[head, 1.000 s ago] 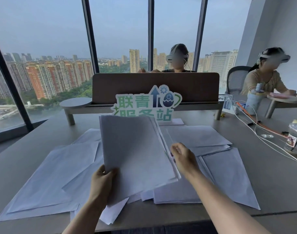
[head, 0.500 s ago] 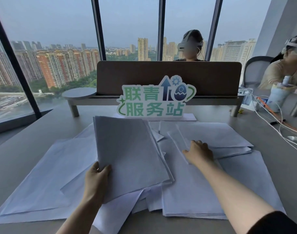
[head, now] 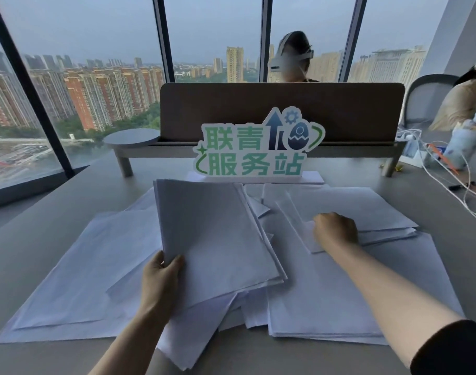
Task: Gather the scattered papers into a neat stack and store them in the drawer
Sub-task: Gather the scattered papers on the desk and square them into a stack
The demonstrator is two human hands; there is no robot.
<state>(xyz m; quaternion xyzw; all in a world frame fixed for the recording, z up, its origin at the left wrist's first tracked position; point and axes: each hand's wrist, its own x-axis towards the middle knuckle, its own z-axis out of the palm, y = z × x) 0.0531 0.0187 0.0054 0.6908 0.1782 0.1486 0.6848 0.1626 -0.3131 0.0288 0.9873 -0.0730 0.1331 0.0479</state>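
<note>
Floor-to-ceiling windows [head: 96,77] fill the back of the room, apartment towers beyond the glass; in front of them runs a grey desk [head: 42,212] with a brown divider panel [head: 231,104] across its far side, and standing just before that panel is a green-and-white sign [head: 255,147], our landmark.

Directly in front of the sign, the left hand [head: 161,280] has a gathered sheaf of papers [head: 215,239] pinched at its near-left corner, thumb on top and fingers underneath; the sheaf is tilted up off the desk, its far edge close to the sign's base.

Below and to the left of the sign, loose sheets [head: 77,272] lie flat and overlapping on the desk; more loose sheets [head: 326,293] spread below and to the right of it, some hanging near the desk's front edge.

To the right of the sign's base, the right hand [head: 336,230] rests knuckles-up on a small pile of sheets [head: 366,212]; the fingers are curled under and seem to be gripping an edge, though they are hidden from here, so I cannot tell for certain.

Further right of the sign, white cables [head: 447,185] trail over the desk; a person sits behind the divider, another at the far right.
</note>
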